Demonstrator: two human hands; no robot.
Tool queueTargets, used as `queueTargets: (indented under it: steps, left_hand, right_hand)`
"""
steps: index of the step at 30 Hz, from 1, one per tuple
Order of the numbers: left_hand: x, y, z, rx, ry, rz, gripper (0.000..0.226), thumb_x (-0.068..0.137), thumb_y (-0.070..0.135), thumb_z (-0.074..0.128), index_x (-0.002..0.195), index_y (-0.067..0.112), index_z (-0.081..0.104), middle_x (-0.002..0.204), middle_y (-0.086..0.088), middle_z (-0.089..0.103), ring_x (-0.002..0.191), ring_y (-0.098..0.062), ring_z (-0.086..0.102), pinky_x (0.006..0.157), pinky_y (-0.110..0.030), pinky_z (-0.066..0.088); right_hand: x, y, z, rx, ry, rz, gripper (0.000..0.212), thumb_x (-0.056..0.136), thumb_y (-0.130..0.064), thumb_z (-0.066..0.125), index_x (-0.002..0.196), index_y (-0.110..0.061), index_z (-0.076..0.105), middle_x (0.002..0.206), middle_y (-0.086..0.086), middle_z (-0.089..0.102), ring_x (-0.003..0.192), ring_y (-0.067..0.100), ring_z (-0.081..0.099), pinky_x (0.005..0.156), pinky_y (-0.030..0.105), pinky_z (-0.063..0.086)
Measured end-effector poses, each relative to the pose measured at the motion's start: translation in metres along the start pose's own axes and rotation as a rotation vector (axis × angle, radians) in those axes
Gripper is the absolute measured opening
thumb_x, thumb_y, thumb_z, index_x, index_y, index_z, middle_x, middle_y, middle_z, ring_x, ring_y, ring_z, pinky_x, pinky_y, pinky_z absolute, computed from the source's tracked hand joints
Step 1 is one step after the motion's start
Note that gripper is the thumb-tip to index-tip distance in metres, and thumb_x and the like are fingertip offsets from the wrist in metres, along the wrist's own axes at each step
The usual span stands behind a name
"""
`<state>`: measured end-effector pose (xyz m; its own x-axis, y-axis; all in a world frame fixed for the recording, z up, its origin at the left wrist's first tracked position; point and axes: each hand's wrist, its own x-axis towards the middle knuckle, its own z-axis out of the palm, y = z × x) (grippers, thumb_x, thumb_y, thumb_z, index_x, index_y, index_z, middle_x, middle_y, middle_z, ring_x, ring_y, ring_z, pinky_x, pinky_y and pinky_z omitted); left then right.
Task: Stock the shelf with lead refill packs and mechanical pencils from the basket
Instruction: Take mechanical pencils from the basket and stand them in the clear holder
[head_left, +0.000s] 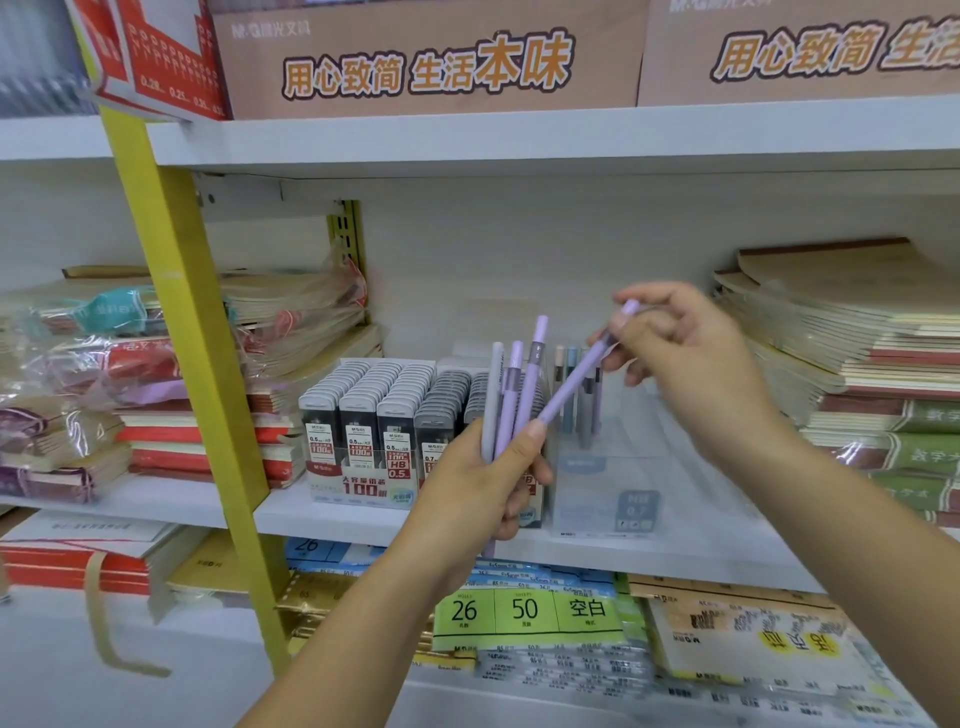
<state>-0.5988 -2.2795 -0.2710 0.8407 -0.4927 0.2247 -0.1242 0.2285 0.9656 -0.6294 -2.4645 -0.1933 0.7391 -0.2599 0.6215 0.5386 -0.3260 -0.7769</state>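
Free room above pencil box (602, 483), refill display (363, 415) at 9 o'clock, notebook stack (857, 374) at 3 o'clock, upper shelf (519, 140) at 12 o'clock

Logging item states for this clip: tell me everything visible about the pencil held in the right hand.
The pencil is slim, lilac and matte, plastic by its look. It slants, upper end to the right, before the clear pencil box. The right hand pinches its upper end; its lower end reaches the thumb of the left hand. Blur hides finer detail.
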Motion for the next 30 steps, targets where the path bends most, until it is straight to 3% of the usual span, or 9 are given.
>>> queueTargets:
  steps: [4, 8, 11, 14, 17, 22, 30]
  left_hand:
    - [0.001, -0.001, -0.002, -0.001, 0.059, -0.028, 0.024, 0.1, 0.037, 0.056, 0.108, 0.015, 0.058, 0.068, 0.003, 0.063, 0.046, -0.007, 0.037, 0.04, -0.018, 0.029]
    - [0.0, -0.002, -0.002, -0.008, 0.087, -0.029, 0.018, 0.101, 0.032, 0.056, 0.105, 0.016, 0.06, 0.067, 0.001, 0.062, 0.046, -0.008, 0.039, 0.039, -0.019, 0.029]
    - [0.0, -0.003, -0.001, -0.012, 0.106, -0.022, 0.016, 0.101, 0.031, 0.056, 0.103, 0.016, 0.06, 0.068, 0.001, 0.064, 0.046, -0.009, 0.041, 0.039, -0.018, 0.03]
    - [-0.001, -0.003, -0.001, -0.014, 0.102, -0.021, 0.016, 0.101, 0.031, 0.056, 0.103, 0.016, 0.061, 0.069, 0.001, 0.065, 0.046, -0.009, 0.042, 0.038, -0.018, 0.03]
    - [-0.001, -0.003, -0.003, -0.02, 0.099, -0.022, 0.014, 0.101, 0.031, 0.057, 0.103, 0.017, 0.061, 0.07, 0.001, 0.065, 0.046, -0.008, 0.041, 0.038, -0.018, 0.029]
    - [-0.001, -0.004, -0.004, -0.026, 0.11, -0.02, 0.017, 0.1, 0.03, 0.057, 0.106, 0.014, 0.06, 0.068, 0.002, 0.065, 0.044, -0.007, 0.042, 0.038, -0.017, 0.029]
    - [0.0, -0.005, -0.004, -0.024, 0.124, -0.034, 0.017, 0.1, 0.028, 0.057, 0.107, 0.012, 0.06, 0.067, 0.002, 0.065, 0.045, -0.008, 0.041, 0.038, -0.018, 0.028]
  right_hand:
    - [0.014, 0.0, -0.024, -0.073, 0.081, -0.138, 0.018, 0.097, -0.013, 0.054, 0.099, -0.031, 0.056, 0.083, 0.003, 0.073, 0.068, 0.012, 0.066, 0.058, 0.021, 0.048]
    - [0.024, 0.017, -0.032, -0.562, -0.036, -0.202, 0.013, 0.095, -0.023, 0.056, 0.103, -0.034, 0.055, 0.085, -0.007, 0.07, 0.072, -0.002, 0.061, 0.063, 0.019, 0.043]
    - [0.024, 0.033, -0.03, -0.784, -0.13, -0.215, 0.015, 0.094, -0.025, 0.058, 0.109, -0.028, 0.057, 0.085, -0.01, 0.066, 0.073, -0.009, 0.054, 0.058, 0.008, 0.035]
    - [0.022, 0.044, -0.028, -0.798, -0.15, -0.209, 0.014, 0.093, -0.026, 0.06, 0.107, -0.025, 0.059, 0.084, -0.011, 0.066, 0.078, -0.01, 0.054, 0.062, 0.005, 0.037]
    - [0.021, 0.05, -0.027, -0.783, -0.173, -0.174, 0.012, 0.094, -0.027, 0.059, 0.105, -0.027, 0.057, 0.085, -0.011, 0.067, 0.08, 0.001, 0.059, 0.064, 0.011, 0.039]
    - [0.024, 0.051, -0.026, -0.765, -0.178, -0.17, 0.02, 0.094, -0.025, 0.06, 0.104, -0.028, 0.043, 0.079, -0.006, 0.069, 0.071, 0.003, 0.058, 0.056, 0.013, 0.038]
    - [0.034, 0.055, -0.018, -0.868, -0.065, -0.239, 0.023, 0.084, -0.03, 0.073, 0.085, -0.019, 0.052, 0.073, -0.003, 0.061, 0.076, 0.016, 0.05, 0.058, 0.027, 0.034]
